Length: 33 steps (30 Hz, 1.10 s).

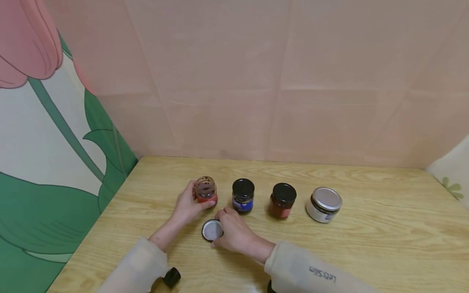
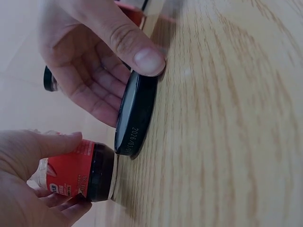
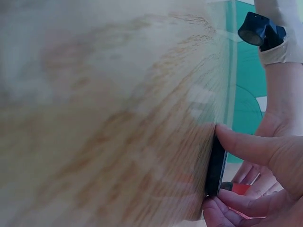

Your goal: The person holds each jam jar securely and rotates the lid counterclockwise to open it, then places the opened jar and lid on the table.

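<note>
My left hand (image 1: 187, 205) grips an uncapped glass jar (image 1: 206, 188) with a red label, standing on the wooden table. Residue marks the glass; in the left wrist view its lower part looks dark. Just nearer to me, my right hand (image 1: 236, 232) holds a round black lid (image 1: 212, 230) by its rim, with the pale inner side up. Thumb and fingers sit on opposite edges of the lid, as the right wrist view shows. It lies at the table surface; whether it fully touches is hard to tell.
To the right of the red-labelled jar stand a blue-labelled jar (image 1: 243, 196) with a black lid, a dark red jar (image 1: 282, 200) with a black lid, and a wide jar (image 1: 324, 204) with a silver lid. A pink curtain (image 1: 271, 101) hangs behind the table (image 1: 384, 236).
</note>
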Available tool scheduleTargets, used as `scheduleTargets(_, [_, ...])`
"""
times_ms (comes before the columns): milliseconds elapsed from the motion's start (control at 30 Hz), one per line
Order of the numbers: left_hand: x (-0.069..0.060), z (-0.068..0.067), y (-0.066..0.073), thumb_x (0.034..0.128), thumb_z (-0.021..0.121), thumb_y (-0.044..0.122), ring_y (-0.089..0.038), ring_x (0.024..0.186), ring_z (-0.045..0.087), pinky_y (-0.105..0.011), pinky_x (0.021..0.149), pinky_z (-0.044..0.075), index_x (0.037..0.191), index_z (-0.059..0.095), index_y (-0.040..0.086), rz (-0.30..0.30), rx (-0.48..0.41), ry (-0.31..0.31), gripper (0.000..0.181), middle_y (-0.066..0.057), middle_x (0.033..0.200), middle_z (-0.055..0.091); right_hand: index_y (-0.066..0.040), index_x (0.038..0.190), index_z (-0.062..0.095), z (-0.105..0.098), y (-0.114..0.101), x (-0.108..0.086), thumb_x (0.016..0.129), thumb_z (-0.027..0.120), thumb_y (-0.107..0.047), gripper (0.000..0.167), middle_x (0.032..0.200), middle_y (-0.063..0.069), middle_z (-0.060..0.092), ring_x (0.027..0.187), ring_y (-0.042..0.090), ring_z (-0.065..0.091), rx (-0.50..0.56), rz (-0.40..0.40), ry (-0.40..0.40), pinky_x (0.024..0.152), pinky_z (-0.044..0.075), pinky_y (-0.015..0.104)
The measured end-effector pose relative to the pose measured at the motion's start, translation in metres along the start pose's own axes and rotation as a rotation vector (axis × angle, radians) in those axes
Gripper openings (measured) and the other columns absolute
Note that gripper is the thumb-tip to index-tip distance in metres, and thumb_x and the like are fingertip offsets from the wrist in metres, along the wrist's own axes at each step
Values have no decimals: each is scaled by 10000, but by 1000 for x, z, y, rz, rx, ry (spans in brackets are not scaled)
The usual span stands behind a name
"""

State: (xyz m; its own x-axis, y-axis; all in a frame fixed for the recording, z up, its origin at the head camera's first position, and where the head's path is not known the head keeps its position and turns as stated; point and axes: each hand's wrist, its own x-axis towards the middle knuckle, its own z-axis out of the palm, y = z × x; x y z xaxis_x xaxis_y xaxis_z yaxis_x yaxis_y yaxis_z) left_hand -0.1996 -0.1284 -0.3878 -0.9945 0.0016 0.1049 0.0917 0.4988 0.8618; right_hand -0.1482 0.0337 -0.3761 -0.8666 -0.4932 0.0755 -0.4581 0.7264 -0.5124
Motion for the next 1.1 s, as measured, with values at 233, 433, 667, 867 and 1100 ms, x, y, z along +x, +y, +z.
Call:
scheduleTargets(233, [-2, -1, 1, 759, 805, 102, -390, 1206, 535, -510, 1003, 439, 1250, 480, 21, 0, 34, 7, 594, -201, 1254, 586, 9, 1039, 628, 1, 1, -1, 614, 905, -212, 554, 966, 73, 557, 919, 223, 551, 10, -1, 2, 807, 484, 338])
scheduleTargets(433, [-6, -2, 5, 751, 817, 137, -398, 1215, 523, -524, 1013, 420, 1294, 454, -3, 11, 76, 19, 668, -233, 1261, 579, 23, 1108, 612, -3, 3, -7, 650, 883, -233, 591, 1059, 122, 580, 1020, 273, 564, 58, -5, 9, 879, 489, 391])
scheduleTargets(667, [-8, -9, 16, 734, 838, 263, -399, 1320, 409, -549, 1076, 332, 1415, 360, 6, -4, 104, 87, 871, -230, 1419, 454, 33, 1192, 593, -12, 8, -17, 692, 854, -227, 621, 1099, 136, 598, 1006, 281, 592, 59, -26, 61, 873, 497, 438])
scheduleTargets(867, [-8, -15, 23, 739, 835, 276, -369, 1344, 388, -514, 1103, 317, 1421, 357, -3, 21, 96, 91, 879, -211, 1439, 436, 20, 1211, 596, -18, 11, -20, 716, 837, -229, 604, 1062, 107, 607, 936, 245, 607, 70, -24, 91, 797, 509, 401])
scheduleTargets(1100, [-14, -14, 30, 732, 839, 279, -368, 1358, 368, -537, 1094, 322, 1436, 353, 19, 68, 118, 92, 893, -186, 1456, 423, 5, 1181, 612, -23, 11, -26, 729, 824, -193, 536, 1077, 104, 616, 951, 256, 623, 89, -34, 122, 785, 521, 386])
